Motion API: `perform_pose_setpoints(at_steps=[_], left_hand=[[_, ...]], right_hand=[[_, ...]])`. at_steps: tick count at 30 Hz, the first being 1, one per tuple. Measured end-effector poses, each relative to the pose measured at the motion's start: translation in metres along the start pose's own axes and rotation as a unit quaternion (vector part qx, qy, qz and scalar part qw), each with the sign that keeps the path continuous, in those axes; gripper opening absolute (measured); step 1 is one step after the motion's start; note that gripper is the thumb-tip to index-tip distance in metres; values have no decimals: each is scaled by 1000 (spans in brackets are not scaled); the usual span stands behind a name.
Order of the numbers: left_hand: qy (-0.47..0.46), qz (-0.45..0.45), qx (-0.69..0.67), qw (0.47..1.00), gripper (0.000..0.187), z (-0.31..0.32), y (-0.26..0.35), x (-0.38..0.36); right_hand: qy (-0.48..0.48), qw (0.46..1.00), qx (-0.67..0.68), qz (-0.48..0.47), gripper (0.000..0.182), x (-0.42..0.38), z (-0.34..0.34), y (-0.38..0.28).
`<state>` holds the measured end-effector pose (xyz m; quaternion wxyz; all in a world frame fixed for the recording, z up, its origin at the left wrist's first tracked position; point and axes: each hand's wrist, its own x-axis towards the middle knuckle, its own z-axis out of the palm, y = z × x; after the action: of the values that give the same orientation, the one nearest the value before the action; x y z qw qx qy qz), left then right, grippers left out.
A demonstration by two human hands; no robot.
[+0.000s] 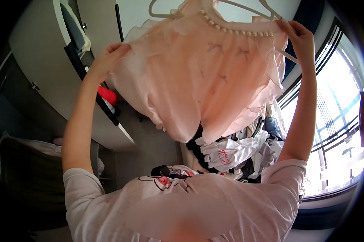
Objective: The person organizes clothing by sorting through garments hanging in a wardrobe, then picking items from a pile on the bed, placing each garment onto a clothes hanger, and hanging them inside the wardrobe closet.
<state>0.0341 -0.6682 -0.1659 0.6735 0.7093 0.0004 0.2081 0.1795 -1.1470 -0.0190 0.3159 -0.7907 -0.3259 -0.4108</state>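
Observation:
A sheer pink garment (pixel 169 76) with ruffled edges, small bows and a row of pearl-like beads (pixel 234 31) at its neckline is spread out in front of me. My left hand (pixel 109 60) pinches its ruffled edge on the left. At the upper right, my right hand (pixel 297 34) grips the garment near the end of the beads, beside a white hanger (pixel 250 9). Part of the hanger shows above the neckline and another part sticks out below my right hand. The garment covers the rest of it.
Below the garment lies a pile of clothes, with a white printed one (pixel 230 153) on top. Cupboard doors (pixel 40 60) stand at the left, with a red item (pixel 107 95) beside them. A bright barred window (pixel 331 109) is at the right.

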Motion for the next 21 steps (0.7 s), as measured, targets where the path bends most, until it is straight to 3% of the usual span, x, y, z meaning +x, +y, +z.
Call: perform_pose_setpoints(at_steps=[8, 9, 12, 16, 19, 21], left_hand=[[7, 100, 142, 985, 26, -26, 23, 20], [18, 106, 155, 982, 26, -26, 21, 22], [48, 109, 179, 977, 27, -27, 14, 29], [110, 75, 154, 979, 35, -28, 8, 32], [245, 271, 146, 919, 45, -14, 20, 28], [250, 408, 309, 822, 52, -5, 43, 18]], right_hand=[[27, 996, 47, -78, 33, 6, 12, 9], [-14, 999, 31, -30, 40, 10, 10, 18], [-3, 994, 109, 15, 18, 4, 20, -38], [-15, 986, 163, 9, 18, 7, 35, -50], [-47, 987, 155, 24, 21, 7, 52, -58], [-77, 986, 142, 32, 25, 4, 68, -69]])
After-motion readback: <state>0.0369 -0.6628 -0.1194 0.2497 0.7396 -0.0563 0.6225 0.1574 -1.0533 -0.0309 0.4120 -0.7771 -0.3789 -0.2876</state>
